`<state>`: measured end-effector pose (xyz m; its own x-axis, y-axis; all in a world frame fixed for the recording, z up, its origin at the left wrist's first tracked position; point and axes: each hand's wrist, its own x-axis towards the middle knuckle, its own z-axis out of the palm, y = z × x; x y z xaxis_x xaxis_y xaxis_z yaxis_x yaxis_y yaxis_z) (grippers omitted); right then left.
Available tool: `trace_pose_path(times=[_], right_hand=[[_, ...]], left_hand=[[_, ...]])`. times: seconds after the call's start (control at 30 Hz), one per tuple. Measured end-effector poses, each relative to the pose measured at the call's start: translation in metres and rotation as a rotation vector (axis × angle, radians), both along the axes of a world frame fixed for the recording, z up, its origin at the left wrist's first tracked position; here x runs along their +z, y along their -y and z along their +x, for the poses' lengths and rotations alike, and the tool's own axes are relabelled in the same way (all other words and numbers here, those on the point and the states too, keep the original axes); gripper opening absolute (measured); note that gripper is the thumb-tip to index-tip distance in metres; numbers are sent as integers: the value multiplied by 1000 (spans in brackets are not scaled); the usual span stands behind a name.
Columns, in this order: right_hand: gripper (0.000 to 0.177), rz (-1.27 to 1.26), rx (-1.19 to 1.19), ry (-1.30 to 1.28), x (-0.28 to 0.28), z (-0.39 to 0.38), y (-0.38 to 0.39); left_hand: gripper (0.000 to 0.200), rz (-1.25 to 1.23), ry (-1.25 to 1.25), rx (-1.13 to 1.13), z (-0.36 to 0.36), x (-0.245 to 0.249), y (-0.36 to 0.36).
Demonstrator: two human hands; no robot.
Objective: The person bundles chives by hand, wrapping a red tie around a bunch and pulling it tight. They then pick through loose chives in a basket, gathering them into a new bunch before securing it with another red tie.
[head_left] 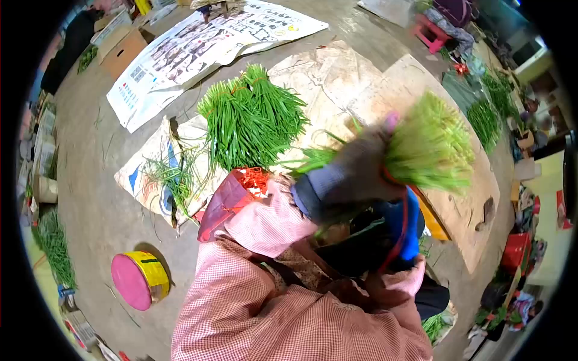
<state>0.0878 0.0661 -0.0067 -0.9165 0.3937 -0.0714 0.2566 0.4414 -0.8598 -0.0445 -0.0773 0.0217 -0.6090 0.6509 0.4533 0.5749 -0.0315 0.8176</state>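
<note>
My left hand [355, 171], in a dark grey glove with a blue cuff, grips a bunch of chives [430, 144]. The bunch is blurred by motion; its pale cut ends point right, and its green leaves trail left behind the hand. My right hand [410, 231], in a bright blue glove, is lower and close to my body. A thin red band [402, 222] runs taut from the bunch down across the blue glove; the right fingers are mostly hidden. Left of my hands, tied bunches of chives [253, 117] lie piled on sacking [328, 69].
Red bands [254, 180] fill a mesh pouch [223, 204] by my left sleeve. A pink-topped yellow tin [135, 280] stands at left. Loose chives [177, 177] lie on a sack. Beyond are a printed sheet [180, 84], a carton [123, 53] and a red stool [430, 33] near a person.
</note>
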Motion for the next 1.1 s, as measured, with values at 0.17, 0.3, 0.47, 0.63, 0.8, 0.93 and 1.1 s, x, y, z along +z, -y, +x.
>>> trace_pose_path(times=[0.17,0.3,0.47,0.63,0.8,0.93,1.1], right_hand=[[33,-39,-45,-42,-19,-20,20],[34,-325,-69,-44,-23,-32,41],[43,-468,74,16,-66,-54,66],[45,-367,94,-1,-67,-60,51],[38,-398,65,91,-56,-44,34],[36,-589,81,102,-64,-40,31],[35,-605,35,53,-70,-40,25]], left_hand=[[106,498,404,-265,0,-15,20],[103,103,352,-14,19,-76,68],[67,204,850,106,63,-148,89],[36,237,1018,382,-15,-173,80],[38,451,900,484,-158,-193,53],[39,361,839,601,-287,-216,38],[50,-899,511,572,-351,-367,30]])
